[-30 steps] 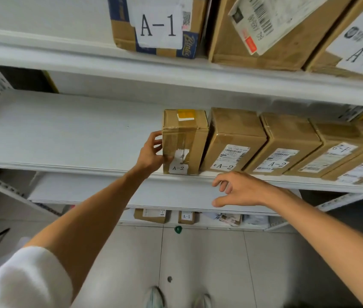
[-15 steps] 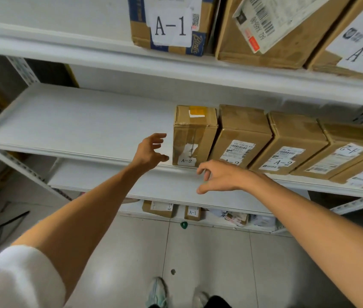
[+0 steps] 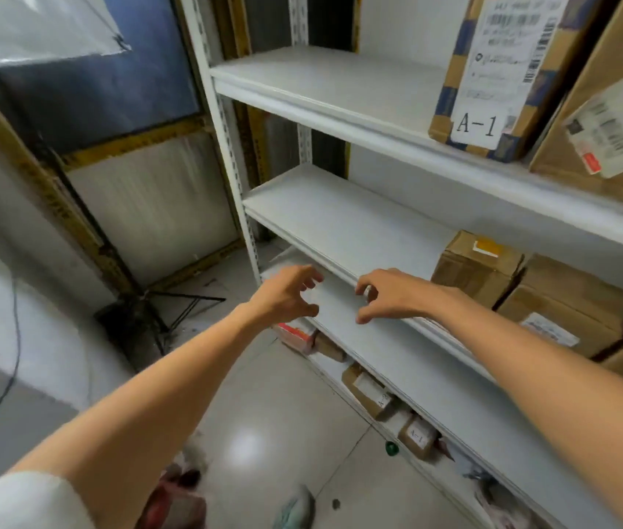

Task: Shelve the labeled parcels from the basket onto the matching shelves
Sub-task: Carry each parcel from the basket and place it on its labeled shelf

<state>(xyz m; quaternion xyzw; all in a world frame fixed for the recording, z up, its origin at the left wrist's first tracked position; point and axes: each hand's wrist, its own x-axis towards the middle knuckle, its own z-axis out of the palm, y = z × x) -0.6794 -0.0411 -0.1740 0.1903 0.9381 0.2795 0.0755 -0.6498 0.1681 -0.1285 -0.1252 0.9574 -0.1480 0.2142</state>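
White metal shelving fills the right of the room. On the middle shelf [image 3: 340, 219] the parcel [image 3: 472, 274], with a yellow sticker [image 3: 487, 247] on top, ends a row of boxes [image 3: 561, 299]; nothing props its left side. It looks stood on end, long axis upright, narrow face toward the shelf's front edge, label hidden. Both hands are empty, fingers loosely curled: the left hand [image 3: 287, 295] and right hand [image 3: 390, 295] hover apart just off that front edge. A careless forearm could tip the parcel leftward.
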